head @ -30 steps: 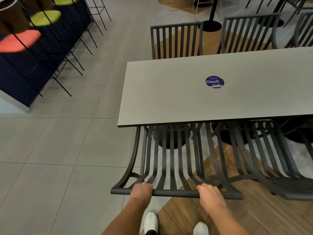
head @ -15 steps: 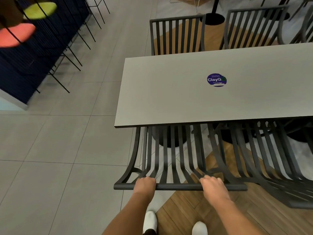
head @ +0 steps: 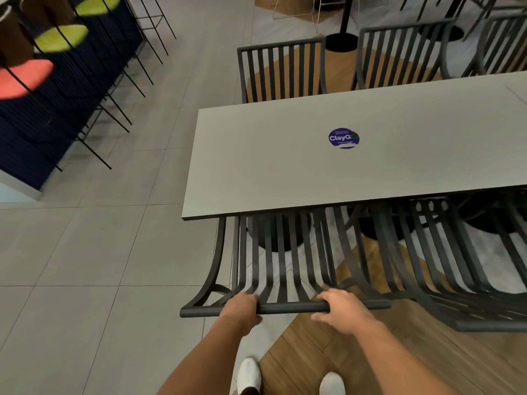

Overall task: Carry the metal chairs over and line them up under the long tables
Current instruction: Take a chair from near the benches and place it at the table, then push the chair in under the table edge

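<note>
A dark grey slatted metal chair (head: 285, 260) stands with its seat tucked under the near edge of the long grey table (head: 271, 166), at the table's left end. My left hand (head: 242, 307) grips the chair's top rail left of centre. On the same rail, my right hand (head: 343, 310) rests right of centre with its fingers loosely curled. A second matching chair (head: 456, 269) sits under the table just to the right, close beside the first.
Two more slatted chairs (head: 281, 68) (head: 399, 52) stand along the table's far side. Wire-legged bar stools (head: 61, 38) with green and orange seats line a dark blue counter (head: 42, 124) at upper left. Grey tile floor (head: 85, 266) spreads to the left. A round blue sticker (head: 343, 138) marks the tabletop.
The chair has slid a little further under the table, with both hands staying on its top rail. My view has shifted slightly.
</note>
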Demonstrator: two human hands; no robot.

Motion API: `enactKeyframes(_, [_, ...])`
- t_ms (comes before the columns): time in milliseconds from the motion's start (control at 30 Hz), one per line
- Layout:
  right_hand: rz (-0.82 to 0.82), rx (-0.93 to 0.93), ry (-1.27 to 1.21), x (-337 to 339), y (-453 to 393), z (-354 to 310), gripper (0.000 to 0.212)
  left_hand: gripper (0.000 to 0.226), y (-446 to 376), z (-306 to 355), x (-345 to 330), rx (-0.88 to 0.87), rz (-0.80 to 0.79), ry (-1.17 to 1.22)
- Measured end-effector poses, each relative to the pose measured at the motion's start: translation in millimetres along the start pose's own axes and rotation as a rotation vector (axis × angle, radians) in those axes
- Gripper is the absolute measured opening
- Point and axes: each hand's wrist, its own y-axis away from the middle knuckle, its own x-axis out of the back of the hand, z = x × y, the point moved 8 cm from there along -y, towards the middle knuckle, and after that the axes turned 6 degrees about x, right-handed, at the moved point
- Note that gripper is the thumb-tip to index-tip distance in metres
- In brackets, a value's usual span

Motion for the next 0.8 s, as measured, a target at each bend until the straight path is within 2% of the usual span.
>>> enactKeyframes(67, [0.06, -0.021, -0.074, 9.7, 13.4, 13.2, 0.055, 0.054, 7.6, 24.0, 4.1, -0.041, -0.045, 0.06])
enactKeyframes(133, [0.134, -0.034, -0.112, 21.6, 29.3, 30.3, 0.058, 0.059, 16.7, 52.2, 11.1, -0.083, -0.042, 0.112])
enactKeyframes(300, [0.262, -0.078, -0.167, 55.9, 71.9, 79.4, 0.043, 0.041, 37.2, 133.7, 26.9, -0.194, 0.079, 0.167])
enactKeyframes(433, [0.298, -0.173, -0.152, 75.3, 104.8, 134.1, 0.034, 0.031, 56.0, 204.0, 34.6, -0.314, 0.177, 0.177])
enactKeyframes(800, [0.48, -0.436, -0.099, 114.8, 178.9, 265.9, 0.03, 0.031, 44.3, 342.7, 25.1, -0.58, 0.122, -0.001])
